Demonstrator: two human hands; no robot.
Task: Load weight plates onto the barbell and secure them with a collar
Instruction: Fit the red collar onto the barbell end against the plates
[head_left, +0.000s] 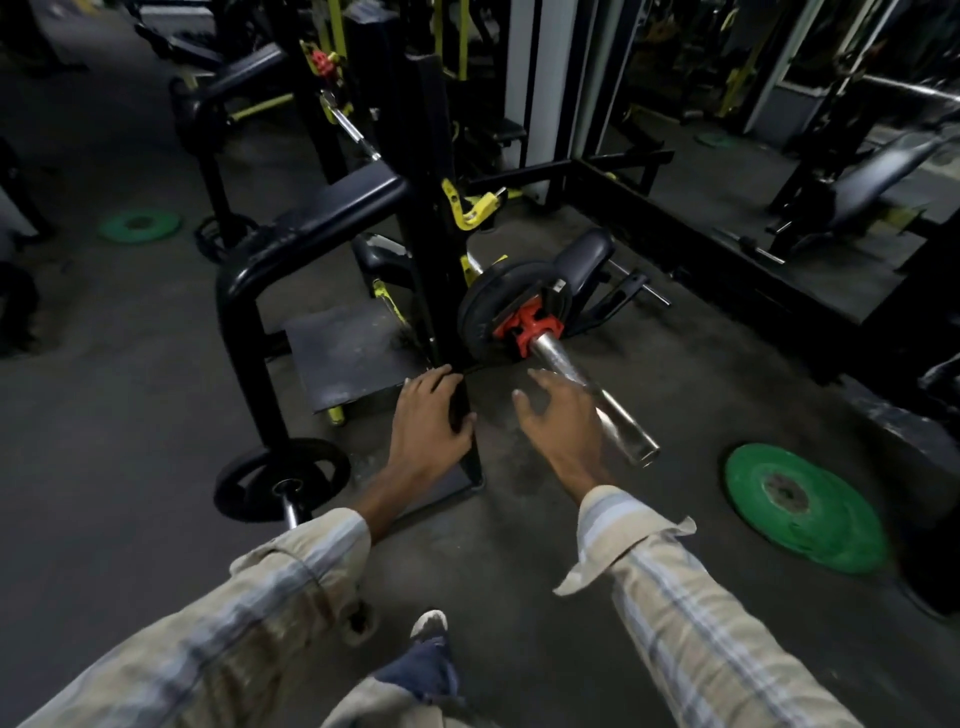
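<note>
The room was a dim gym with a dark grey floor (130, 389) and lots of black machines. In the head view, a black rack post (436, 234) stood in the middle, and the barbell (587, 387) stuck out from it toward the person. A black weight plate (485, 312) was already on the silver sleeve, and a red collar (527, 327) sat right against it. The left hand (428, 421) held on to the black post, with its fingers and thumb wrapped round the edge. The right hand (558, 421) was spread open, holding nothing, just beside the bare part of the sleeve. A green plate (802, 506) lay flat on the floor to the right, away from the bar, and another green plate (139, 225) lay far off to the left. The job on this end looked almost done. To do it well, the person should probably push the collar hard against the plate and check the clamp is tight, so the plate cannot slide.
</note>
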